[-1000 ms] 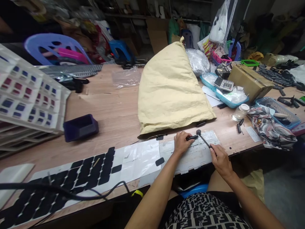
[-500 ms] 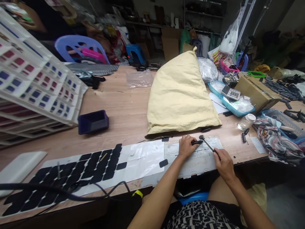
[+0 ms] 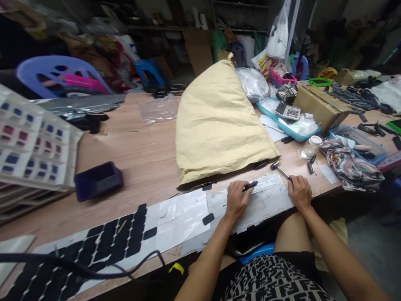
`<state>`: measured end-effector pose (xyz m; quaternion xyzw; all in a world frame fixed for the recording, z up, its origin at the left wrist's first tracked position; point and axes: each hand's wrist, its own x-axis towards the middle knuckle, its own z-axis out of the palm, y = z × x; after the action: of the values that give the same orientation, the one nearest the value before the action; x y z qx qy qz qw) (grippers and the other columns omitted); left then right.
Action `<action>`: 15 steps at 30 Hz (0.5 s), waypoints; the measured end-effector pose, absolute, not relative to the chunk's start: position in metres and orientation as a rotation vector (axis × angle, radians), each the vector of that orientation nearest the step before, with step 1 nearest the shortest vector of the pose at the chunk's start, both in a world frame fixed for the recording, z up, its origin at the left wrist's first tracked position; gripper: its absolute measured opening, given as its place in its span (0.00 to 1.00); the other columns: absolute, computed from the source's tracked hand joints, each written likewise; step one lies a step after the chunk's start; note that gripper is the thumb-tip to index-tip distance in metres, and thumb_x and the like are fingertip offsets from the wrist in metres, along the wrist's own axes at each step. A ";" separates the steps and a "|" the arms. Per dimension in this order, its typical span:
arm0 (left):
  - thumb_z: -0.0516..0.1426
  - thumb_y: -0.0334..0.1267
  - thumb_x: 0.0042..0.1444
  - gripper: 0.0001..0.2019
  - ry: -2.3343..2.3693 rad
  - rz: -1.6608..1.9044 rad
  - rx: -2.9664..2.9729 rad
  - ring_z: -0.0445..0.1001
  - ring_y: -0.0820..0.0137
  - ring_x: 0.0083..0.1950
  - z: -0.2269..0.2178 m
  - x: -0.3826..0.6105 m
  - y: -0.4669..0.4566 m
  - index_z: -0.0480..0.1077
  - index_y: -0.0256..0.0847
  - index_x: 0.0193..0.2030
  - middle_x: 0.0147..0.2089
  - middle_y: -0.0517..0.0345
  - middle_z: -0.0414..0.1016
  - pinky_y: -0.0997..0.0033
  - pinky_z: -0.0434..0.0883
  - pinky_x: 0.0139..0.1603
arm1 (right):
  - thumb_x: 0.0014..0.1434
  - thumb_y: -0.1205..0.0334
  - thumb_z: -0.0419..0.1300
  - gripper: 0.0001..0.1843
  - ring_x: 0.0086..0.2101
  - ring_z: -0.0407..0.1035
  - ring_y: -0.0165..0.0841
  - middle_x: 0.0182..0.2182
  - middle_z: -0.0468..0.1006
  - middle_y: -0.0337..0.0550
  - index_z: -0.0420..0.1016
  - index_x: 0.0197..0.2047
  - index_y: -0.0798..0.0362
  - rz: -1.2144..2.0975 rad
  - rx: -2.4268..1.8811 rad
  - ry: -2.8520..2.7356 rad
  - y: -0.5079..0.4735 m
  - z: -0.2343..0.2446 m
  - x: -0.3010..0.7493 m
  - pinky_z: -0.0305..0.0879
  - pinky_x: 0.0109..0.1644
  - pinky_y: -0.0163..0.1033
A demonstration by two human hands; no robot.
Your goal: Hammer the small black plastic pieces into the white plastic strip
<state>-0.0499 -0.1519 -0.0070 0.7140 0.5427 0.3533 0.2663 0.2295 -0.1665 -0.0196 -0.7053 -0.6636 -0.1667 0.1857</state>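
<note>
Left hand (image 3: 235, 200) is gripping a black clip (image 3: 249, 186), pinning it flat on the white sheet (image 3: 250, 205) at the table (image 3: 147, 154) edge. Right hand (image 3: 300, 192) is clenching a small hammer (image 3: 280, 168), head resting beside the sack (image 3: 216, 121), w/ handle angled toward the clip.

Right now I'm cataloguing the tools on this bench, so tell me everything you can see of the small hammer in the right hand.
The small hammer has a compact metal-looking head and a thin dark shaft. It lies slanted, head up and to the left near the corner of the yellow sack, above the wooden table; whether the head touches the table cannot be told. The right hand closes around the lower end of the shaft, hiding the rest. It is apart from the black piece in the left hand.
</note>
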 end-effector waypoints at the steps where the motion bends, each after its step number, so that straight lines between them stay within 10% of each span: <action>1: 0.52 0.45 0.64 0.12 1.382 0.943 1.947 0.72 0.59 0.50 -0.006 -0.052 -0.171 0.73 0.44 0.47 0.47 0.49 0.77 0.56 0.67 0.56 | 0.67 0.61 0.55 0.13 0.39 0.63 0.41 0.39 0.75 0.48 0.76 0.51 0.54 -0.459 -1.997 -1.865 -0.167 -0.020 0.229 0.56 0.42 0.42; 7: 0.50 0.49 0.66 0.16 0.922 0.411 1.954 0.77 0.62 0.41 -0.032 -0.062 -0.284 0.74 0.49 0.50 0.40 0.51 0.79 0.61 0.73 0.47 | 0.67 0.61 0.55 0.13 0.40 0.62 0.41 0.40 0.74 0.49 0.76 0.51 0.54 -0.432 -2.030 -1.858 -0.168 -0.020 0.229 0.55 0.43 0.43; 15: 0.54 0.47 0.63 0.17 1.645 0.073 1.605 0.80 0.57 0.50 -0.098 -0.059 -0.288 0.74 0.52 0.56 0.43 0.52 0.82 0.61 0.72 0.52 | 0.67 0.61 0.55 0.13 0.40 0.61 0.41 0.40 0.74 0.48 0.75 0.50 0.53 -0.442 -2.029 -1.852 -0.168 -0.021 0.229 0.54 0.42 0.43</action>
<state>-0.0595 -0.2885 -0.0978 0.6370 0.6530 0.0292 0.4086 0.2289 -0.1679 -0.0214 -0.7174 -0.6549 -0.1563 0.1787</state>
